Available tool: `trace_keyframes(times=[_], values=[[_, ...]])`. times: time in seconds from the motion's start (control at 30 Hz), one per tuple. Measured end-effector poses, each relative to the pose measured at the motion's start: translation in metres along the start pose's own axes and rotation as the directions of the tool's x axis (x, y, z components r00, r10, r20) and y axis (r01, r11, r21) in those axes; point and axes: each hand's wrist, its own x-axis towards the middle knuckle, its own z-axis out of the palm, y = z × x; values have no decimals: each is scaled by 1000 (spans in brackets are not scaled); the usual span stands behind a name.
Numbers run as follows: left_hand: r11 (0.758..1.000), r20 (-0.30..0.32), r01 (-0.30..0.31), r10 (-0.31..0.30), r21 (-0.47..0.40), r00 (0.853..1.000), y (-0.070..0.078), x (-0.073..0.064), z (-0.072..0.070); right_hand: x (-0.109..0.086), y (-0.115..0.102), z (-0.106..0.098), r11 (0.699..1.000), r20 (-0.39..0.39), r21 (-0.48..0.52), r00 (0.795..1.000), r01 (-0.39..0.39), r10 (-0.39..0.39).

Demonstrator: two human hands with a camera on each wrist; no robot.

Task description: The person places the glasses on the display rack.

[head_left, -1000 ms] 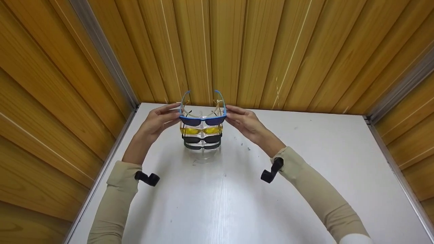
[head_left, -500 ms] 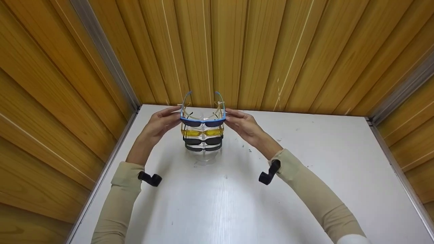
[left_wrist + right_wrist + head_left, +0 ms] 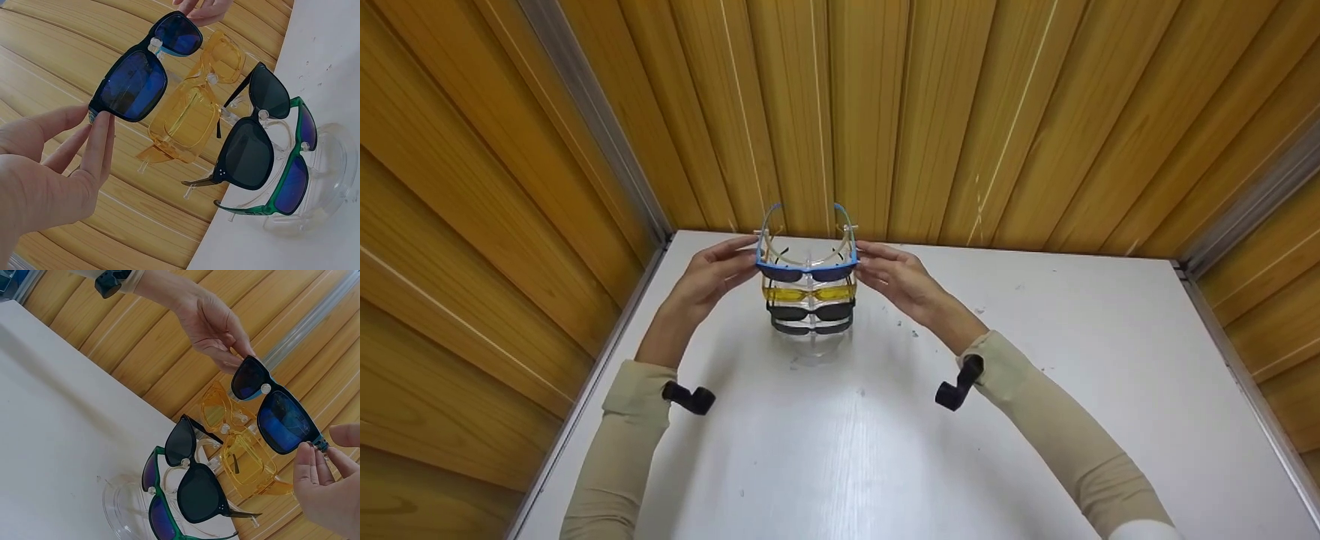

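A pair of blue-framed sunglasses (image 3: 831, 274) with dark blue lenses is at the top of a clear display stand (image 3: 341, 183), temples pointing to the back wall. My left hand (image 3: 706, 279) pinches its left hinge corner between thumb and fingers. At the opposite hinge corner, my right hand (image 3: 332, 489) holds the frame the same way. The stand's clear nose peg shows at the bridge in both wrist views. Below hang yellow glasses (image 3: 188, 121), black sunglasses (image 3: 247, 152) and, lowest, green-framed sunglasses (image 3: 292, 183), each on its own tier.
The stand's round base rests on a white table (image 3: 840, 450) close to the back edge. Wood-patterned panels (image 3: 862, 112) rise behind and at both sides, with metal strips at the corners. A black wrist camera (image 3: 690, 397) sits on the left sleeve, another (image 3: 960, 382) on the right.
The blue sunglasses have come slightly lower and a touch to the left over the stand. Both hands keep their hold, and the head view has shifted a little.
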Motion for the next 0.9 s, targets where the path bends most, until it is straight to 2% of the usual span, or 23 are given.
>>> trace_keyframes(times=[0.5,0.63,0.77,0.83,0.9], values=[[1000,13,-4,5,-2,1000,-3,7,4,-3,-1,-10,998,52,-53,998,35,-32],[1000,13,3,-3,3,1000,-7,8,1,-10,-1,-21,991,65,-124,997,48,-40],[991,6,-44,44,126,999,-12,5,-10,-21,-4,-44,959,82,-268,994,89,-69],[969,21,-86,84,233,996,-15,2,-18,-28,-6,-60,936,84,-335,993,108,-84],[931,39,-124,118,345,992,-19,-2,-25,-35,-8,-78,904,81,-411,992,119,-94]])
